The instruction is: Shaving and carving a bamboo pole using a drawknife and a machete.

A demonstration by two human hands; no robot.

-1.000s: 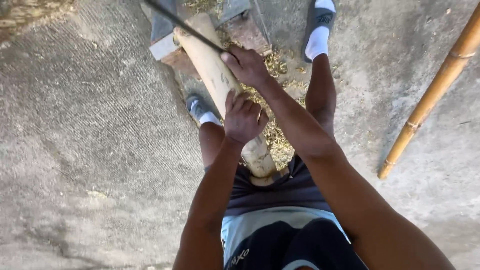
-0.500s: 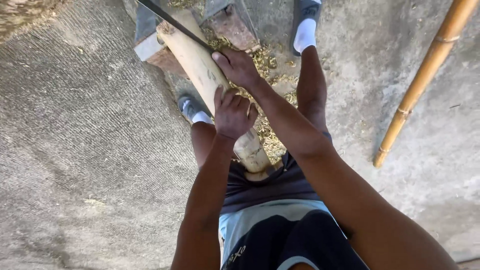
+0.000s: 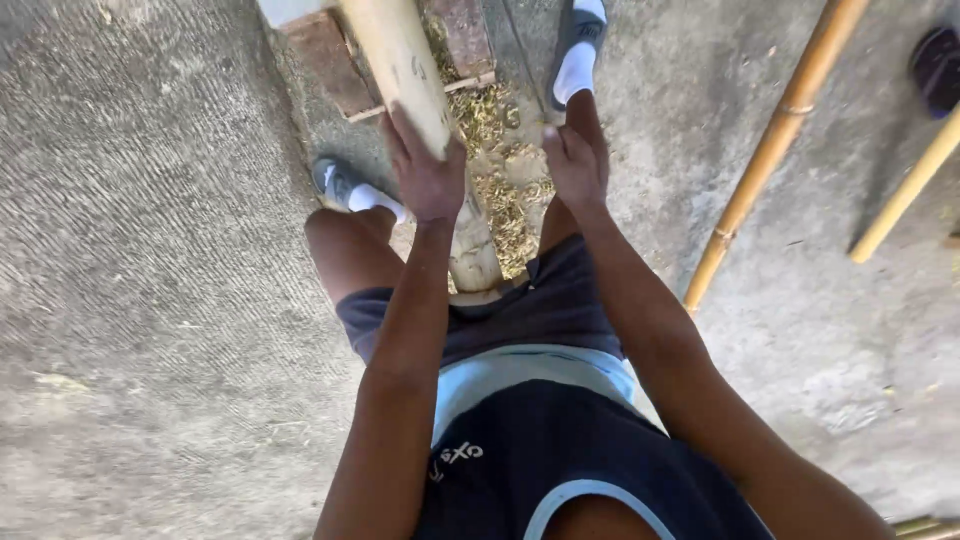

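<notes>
From the head view, your left hand (image 3: 425, 175) is closed around the thick peeled bamboo pole (image 3: 415, 95), fingers wrapped over its upper side, gripping it just above where it passes between your knees. The pole itself runs from its knobbly butt end near your lap up over the wooden blocks (image 3: 335, 60) at the top of the picture. What has changed: half a second ago your right hand held a long dark blade across the pole near the blocks, and that blade no longer shows anywhere. Your right hand (image 3: 577, 160) has come back off the pole and now sits to its right, over the shavings, fingers curled loosely; whether it holds anything I cannot tell, since only the back of it shows. Your view has also slid down and left, so less of the blocks is in frame. I judge that the cutting stroke has paused and that only the left hand is steadying the pole (a grip change, it seems). Around you: a heap of pale shavings (image 3: 500, 170) lies on the concrete floor (image 3: 150, 300) between your feet, one grey shoe (image 3: 335, 180) to the left and a white sock (image 3: 578, 70) ahead. Two thinner yellow bamboo canes (image 3: 775, 150) lie well apart on your right, clear of your arms. Nothing crosses the pole, though your knees flank it closely.
</notes>
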